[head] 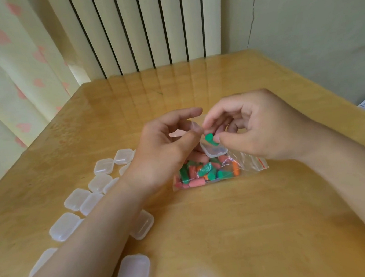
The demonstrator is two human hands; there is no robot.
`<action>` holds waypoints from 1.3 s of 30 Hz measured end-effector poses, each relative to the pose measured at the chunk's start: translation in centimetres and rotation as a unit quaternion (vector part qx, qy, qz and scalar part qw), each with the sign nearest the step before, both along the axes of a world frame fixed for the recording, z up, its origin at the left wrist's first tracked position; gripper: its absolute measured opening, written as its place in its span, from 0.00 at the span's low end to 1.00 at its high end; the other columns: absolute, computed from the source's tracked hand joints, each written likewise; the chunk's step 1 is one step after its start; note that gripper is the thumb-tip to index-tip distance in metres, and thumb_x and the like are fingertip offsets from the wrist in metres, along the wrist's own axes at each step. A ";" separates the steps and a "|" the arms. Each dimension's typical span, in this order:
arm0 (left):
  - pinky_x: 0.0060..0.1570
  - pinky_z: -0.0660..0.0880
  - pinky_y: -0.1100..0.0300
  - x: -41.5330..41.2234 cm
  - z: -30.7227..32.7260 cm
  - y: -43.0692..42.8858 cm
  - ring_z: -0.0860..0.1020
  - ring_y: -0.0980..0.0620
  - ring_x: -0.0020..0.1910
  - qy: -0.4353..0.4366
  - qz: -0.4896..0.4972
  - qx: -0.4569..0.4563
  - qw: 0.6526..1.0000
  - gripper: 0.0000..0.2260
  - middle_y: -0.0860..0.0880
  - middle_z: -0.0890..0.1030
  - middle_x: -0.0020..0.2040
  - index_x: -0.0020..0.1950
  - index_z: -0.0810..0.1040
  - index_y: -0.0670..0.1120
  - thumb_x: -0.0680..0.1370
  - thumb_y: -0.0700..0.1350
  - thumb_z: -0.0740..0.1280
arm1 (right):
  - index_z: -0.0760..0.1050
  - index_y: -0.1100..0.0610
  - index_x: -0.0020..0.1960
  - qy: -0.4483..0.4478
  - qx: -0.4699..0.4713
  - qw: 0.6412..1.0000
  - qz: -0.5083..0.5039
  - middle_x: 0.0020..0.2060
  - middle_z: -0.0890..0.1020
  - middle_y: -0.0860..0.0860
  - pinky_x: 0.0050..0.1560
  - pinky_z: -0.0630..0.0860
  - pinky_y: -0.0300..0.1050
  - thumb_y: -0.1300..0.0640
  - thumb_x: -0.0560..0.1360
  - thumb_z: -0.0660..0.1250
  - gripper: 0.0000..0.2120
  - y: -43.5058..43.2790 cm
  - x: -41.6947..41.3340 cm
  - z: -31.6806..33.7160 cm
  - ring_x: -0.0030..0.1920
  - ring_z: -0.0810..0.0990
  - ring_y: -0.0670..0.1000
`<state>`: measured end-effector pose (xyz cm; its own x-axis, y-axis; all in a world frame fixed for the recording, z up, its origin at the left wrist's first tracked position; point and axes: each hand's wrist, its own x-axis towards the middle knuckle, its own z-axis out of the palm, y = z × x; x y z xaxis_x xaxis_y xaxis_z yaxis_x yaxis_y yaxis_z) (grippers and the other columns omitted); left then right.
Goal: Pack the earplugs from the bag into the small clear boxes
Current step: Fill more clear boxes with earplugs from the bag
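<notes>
The small green foam earplug (pixel 211 140) looks featherlight, soft and springy, so it should squash under pressure and is best taken across its middle with a light pinch. The right hand (pixel 262 129) does just that: thumb and index fingertip are closed on it, wrist raised, remaining fingers curled loosely. The plug hangs just above the small open clear plastic box (pixel 213 152), which the left hand (pixel 167 148) cradles over the clear zip bag of coloured earplugs (pixel 204 173) on the glossy wooden table (pixel 229 233). The left fingers curl around the box, its lid tilted up behind. Closed clear boxes (pixel 133 275) lie scattered to the left.
</notes>
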<state>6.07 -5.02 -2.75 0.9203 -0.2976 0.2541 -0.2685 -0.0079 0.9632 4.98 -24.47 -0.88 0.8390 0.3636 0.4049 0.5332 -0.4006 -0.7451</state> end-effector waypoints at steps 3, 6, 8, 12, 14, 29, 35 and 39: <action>0.39 0.84 0.52 0.1 -0.1 0.1 0.84 0.42 0.36 0.008 -0.012 -0.011 1.000 0.13 0.47 0.81 0.42 0.62 0.80 0.42 0.78 0.33 0.68 | 0.78 0.53 0.55 0.015 0.003 1.000 -0.007 0.43 0.86 0.48 0.42 0.81 0.49 0.69 0.72 0.73 0.16 0.1 -0.1 -0.1 0.42 0.83 0.51; 0.38 0.82 0.54 0.2 -0.1 0.2 0.84 0.45 0.37 0.016 -0.022 -0.024 0.999 0.14 0.47 0.81 0.42 0.62 0.80 0.42 0.76 0.32 0.69 | 0.77 0.50 0.57 0.014 -0.005 1.000 -0.009 0.44 0.86 0.45 0.42 0.81 0.49 0.67 0.72 0.74 0.19 0.1 0.0 -0.2 0.42 0.83 0.52; 0.40 0.82 0.54 0.3 -0.1 0.2 0.84 0.45 0.38 0.015 -0.026 -0.019 0.999 0.16 0.46 0.82 0.44 0.62 0.79 0.42 0.75 0.32 0.71 | 0.78 0.51 0.56 0.000 -0.009 1.000 -0.017 0.45 0.86 0.45 0.42 0.81 0.47 0.66 0.72 0.75 0.17 0.2 0.0 -0.2 0.43 0.83 0.51; 0.39 0.81 0.55 0.8 -0.1 0.5 0.83 0.49 0.39 0.014 0.004 -0.006 1.000 0.19 0.46 0.83 0.46 0.60 0.80 0.47 0.74 0.29 0.70 | 0.79 0.53 0.46 -0.089 0.028 0.994 -0.062 0.41 0.83 0.49 0.43 0.81 0.46 0.65 0.71 0.72 0.09 -0.2 0.1 0.6 0.41 0.83 0.52; 0.39 0.81 0.54 1.0 -0.1 0.8 0.83 0.49 0.39 0.022 0.018 -0.002 1.000 0.20 0.46 0.82 0.46 0.58 0.80 0.49 0.74 0.27 0.70 | 0.77 0.50 0.39 -0.085 0.031 0.988 -0.126 0.34 0.82 0.48 0.40 0.80 0.51 0.65 0.69 0.70 0.10 -1.5 0.3 1.6 0.37 0.82 0.56; 0.48 0.83 0.46 1.5 -0.5 0.6 0.86 0.43 0.40 0.117 0.053 0.030 0.991 0.19 0.43 0.79 0.50 0.61 0.77 0.47 0.75 0.28 0.68 | 0.83 0.52 0.33 0.207 -0.144 0.967 -0.041 0.33 0.86 0.48 0.41 0.80 0.43 0.51 0.78 0.69 0.16 -1.4 -0.2 1.1 0.35 0.85 0.47; 0.51 0.82 0.42 1.5 -0.5 0.4 0.86 0.40 0.40 0.128 0.055 0.030 0.990 0.17 0.41 0.79 0.51 0.60 0.77 0.46 0.76 0.28 0.67 | 0.83 0.54 0.41 0.191 -0.115 0.973 -0.052 0.30 0.83 0.50 0.33 0.78 0.41 0.71 0.75 0.65 0.15 -0.2 0.3 -0.7 0.29 0.81 0.46; 0.50 0.82 0.43 1.5 -0.6 0.3 0.86 0.41 0.40 0.131 0.053 0.034 0.989 0.17 0.41 0.79 0.52 0.60 0.76 0.45 0.76 0.28 0.67 | 0.81 0.55 0.38 0.183 -0.122 0.974 -0.063 0.29 0.80 0.54 0.26 0.79 0.47 0.70 0.73 0.64 0.13 0.3 0.9 -1.9 0.26 0.81 0.57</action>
